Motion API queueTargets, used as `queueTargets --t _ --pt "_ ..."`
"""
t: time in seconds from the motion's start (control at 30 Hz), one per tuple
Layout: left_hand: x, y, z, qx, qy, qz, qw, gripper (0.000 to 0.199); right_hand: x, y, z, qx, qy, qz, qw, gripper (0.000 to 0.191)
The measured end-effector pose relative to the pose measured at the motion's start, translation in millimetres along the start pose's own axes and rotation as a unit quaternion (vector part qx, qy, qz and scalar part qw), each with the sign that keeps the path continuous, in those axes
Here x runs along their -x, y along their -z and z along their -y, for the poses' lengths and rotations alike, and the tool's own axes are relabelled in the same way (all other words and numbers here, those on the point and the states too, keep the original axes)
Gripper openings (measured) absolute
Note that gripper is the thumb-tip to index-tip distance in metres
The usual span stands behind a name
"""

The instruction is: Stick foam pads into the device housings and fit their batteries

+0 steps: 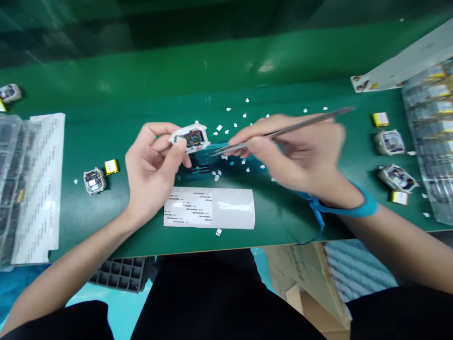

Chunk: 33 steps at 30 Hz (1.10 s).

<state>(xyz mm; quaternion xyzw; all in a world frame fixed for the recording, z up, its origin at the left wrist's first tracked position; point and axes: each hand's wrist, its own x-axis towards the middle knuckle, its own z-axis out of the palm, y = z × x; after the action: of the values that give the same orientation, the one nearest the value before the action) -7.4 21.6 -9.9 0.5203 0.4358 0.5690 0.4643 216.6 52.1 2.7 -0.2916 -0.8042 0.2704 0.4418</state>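
Observation:
Between the thumb and fingers of my left hand (pixel 152 165) is a small white device housing (pixel 193 138), its circuit board facing up. My right hand (pixel 297 151), slightly blurred, grips a pair of metal tweezers (pixel 283 130). Their tips point left, just right of and below the housing, apart from it. Under the tips lies a blue translucent film sheet (pixel 203 165) with dark strips on it. Small white stickers (pixel 216 175) are scattered around it. Nearer me is a white adhesive backing sheet (pixel 208 208) with printed lettering. A blue wrist strap (pixel 354 205) circles my right wrist.
More open housings, one (pixel 94 181) at left and others (pixel 397 178) at right, lie with yellow-edged batteries (pixel 111 166). Clear plastic trays (pixel 435 141) stand at both sides. A printed sheet (pixel 40 189) lies at left. Below the table edge are a black compartment tray (pixel 120 274) and a cardboard box (pixel 304 274).

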Motion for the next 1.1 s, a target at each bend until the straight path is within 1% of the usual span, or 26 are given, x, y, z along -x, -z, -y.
queueTargets --t 0.03,0.1,0.17,0.23,0.33,0.4,0.47,0.5,0.57,0.6,0.67,0.7,0.77,0.83,0.93,0.97,1.0,1.03,1.07,1.1 --pt "-3.3 1.7 1.2 0.012 -0.006 -0.013 1.000 0.012 0.8 -1.1 -6.7 0.007 0.006 0.031 0.999 0.020" --pt "-7.9 4.5 2.5 0.013 -0.009 -0.006 1.000 0.020 4.5 -4.3 -18.9 0.006 0.004 0.067 0.998 0.018" --pt "-9.3 5.9 2.1 -0.002 -0.009 0.029 1.000 0.025 8.7 -6.4 -26.8 -0.003 -0.006 0.092 0.996 0.017" --pt "-7.9 6.2 0.3 -0.027 0.002 0.075 0.997 0.026 11.7 -6.0 -29.6 -0.019 -0.018 0.110 0.994 0.017" --pt "-4.7 7.9 -3.6 -0.097 0.024 0.131 0.986 0.018 13.4 -2.9 -28.4 -0.031 -0.032 0.119 0.992 0.019" --pt "-4.6 10.8 -6.5 -0.162 0.016 0.173 0.971 0.013 13.7 -1.6 -27.4 -0.020 -0.030 0.119 0.992 0.018" --pt "-6.4 14.6 -8.9 -0.232 -0.020 0.233 0.944 0.009 14.4 -1.7 -27.2 -0.009 -0.025 0.121 0.992 0.018" --pt "-7.7 16.4 -9.8 -0.273 -0.051 0.264 0.924 0.007 15.2 -2.2 -27.2 -0.003 -0.021 0.120 0.993 0.018" --pt "-10.0 19.3 -10.8 -0.355 -0.124 0.308 0.874 0.003 17.7 -4.3 -27.3 0.016 -0.007 0.109 0.994 0.016" --pt "-10.8 20.3 -10.9 -0.390 -0.162 0.320 0.848 0.005 19.3 -5.7 -27.3 0.032 0.003 0.105 0.994 0.014" --pt "-11.7 21.5 -10.6 -0.438 -0.228 0.334 0.803 0.010 22.7 -9.0 -26.9 0.065 0.036 0.093 0.993 0.012" --pt "-12.0 21.7 -10.4 -0.452 -0.249 0.341 0.786 0.012 24.1 -10.5 -26.5 0.079 0.058 0.088 0.991 0.011" --pt "-12.5 21.4 -10.2 -0.473 -0.272 0.349 0.762 0.016 25.6 -12.1 -25.4 0.099 0.102 0.082 0.986 0.012" --pt "-12.9 20.1 -10.1 -0.497 -0.281 0.358 0.739 0.018 24.6 -11.2 -23.7 0.123 0.128 0.063 0.982 0.016" --pt "-11.6 16.8 -10.5 -0.534 -0.307 0.364 0.699 0.020 19.7 -6.5 -20.0 0.162 0.116 0.024 0.980 0.025" --pt "-10.2 15.7 -11.1 -0.539 -0.319 0.364 0.690 0.021 18.0 -4.9 -18.5 0.163 0.109 0.015 0.980 0.028" --pt "-8.4 14.8 -12.0 -0.533 -0.332 0.361 0.690 0.022 16.7 -3.6 -16.9 0.158 0.103 0.013 0.982 0.031" --pt "-6.4 14.1 -13.4 -0.511 -0.345 0.355 0.703 0.022 15.9 -2.8 -15.3 0.150 0.101 0.015 0.983 0.033" --pt "-4.5 13.8 -15.1 -0.472 -0.348 0.343 0.733 0.022 15.6 -2.1 -13.8 0.144 0.102 0.014 0.984 0.035" --pt "-3.0 13.9 -16.9 -0.421 -0.333 0.314 0.784 0.022 15.8 -1.6 -12.2 0.139 0.104 0.005 0.985 0.037"
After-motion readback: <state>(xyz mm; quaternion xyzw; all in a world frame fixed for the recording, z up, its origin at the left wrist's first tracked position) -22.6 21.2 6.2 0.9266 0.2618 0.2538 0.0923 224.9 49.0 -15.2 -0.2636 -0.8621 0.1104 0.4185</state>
